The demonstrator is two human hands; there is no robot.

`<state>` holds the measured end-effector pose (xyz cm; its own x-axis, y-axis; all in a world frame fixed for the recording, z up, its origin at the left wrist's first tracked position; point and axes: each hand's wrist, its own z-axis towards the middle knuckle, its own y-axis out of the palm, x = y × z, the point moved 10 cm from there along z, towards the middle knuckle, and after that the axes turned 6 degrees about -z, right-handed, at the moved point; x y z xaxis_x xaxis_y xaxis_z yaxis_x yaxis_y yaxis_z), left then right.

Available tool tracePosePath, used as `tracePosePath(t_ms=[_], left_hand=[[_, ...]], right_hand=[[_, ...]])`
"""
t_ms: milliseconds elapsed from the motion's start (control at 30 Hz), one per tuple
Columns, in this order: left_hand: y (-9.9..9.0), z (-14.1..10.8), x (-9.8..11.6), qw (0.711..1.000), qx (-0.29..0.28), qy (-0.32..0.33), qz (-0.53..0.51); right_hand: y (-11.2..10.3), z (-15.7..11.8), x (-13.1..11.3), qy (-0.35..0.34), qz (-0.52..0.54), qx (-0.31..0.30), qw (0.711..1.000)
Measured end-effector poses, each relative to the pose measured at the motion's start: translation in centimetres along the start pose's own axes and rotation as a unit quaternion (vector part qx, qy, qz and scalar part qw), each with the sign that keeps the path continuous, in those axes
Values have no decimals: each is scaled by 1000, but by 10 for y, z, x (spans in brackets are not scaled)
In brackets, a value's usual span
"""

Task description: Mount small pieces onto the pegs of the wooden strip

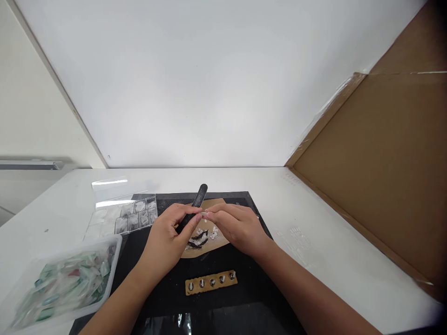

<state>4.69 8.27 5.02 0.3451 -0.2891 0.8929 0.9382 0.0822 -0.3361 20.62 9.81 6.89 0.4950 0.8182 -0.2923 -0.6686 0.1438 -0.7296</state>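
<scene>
My left hand (171,232) is closed round a black nail file (199,196), which tilts up and to the right. Its thumb and fingertip also meet a small pale piece (204,213) between the two hands. From the right, my right hand (239,226) pinches that same piece with its fingertips. Below the hands lies a brown paper sheet (195,253) bearing small white bits (214,232) and dark curved strips (199,243). Nearer to me, a tan holder strip (211,282) has several round spots with small white pieces standing in them.
A black mat (164,288) lies under everything central. At the left are a clear compartment box (136,218) with pale contents and a white plastic tub (117,260) of small bags. Brown cardboard (377,163) borders the right side.
</scene>
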Motion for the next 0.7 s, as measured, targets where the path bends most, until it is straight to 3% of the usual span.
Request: tracePosePath(t_ms=[133,200,400,533,700], left_hand=[[1,1,-1,998,-4,-13,-66],[2,1,1,995,-8,-18,-100],[0,1,9,991,1,-13,-131],[-1,-1,9,996,8,4,-86],[-1,-1,12,999,1,28,-47]], right_hand=[[-6,4,-7,-14,74,18,997],[-12,7,-6,15,156,47,987],[9,8,10,191,402,25,895],[18,4,19,252,427,27,868],[27,1,25,271,451,-16,850]])
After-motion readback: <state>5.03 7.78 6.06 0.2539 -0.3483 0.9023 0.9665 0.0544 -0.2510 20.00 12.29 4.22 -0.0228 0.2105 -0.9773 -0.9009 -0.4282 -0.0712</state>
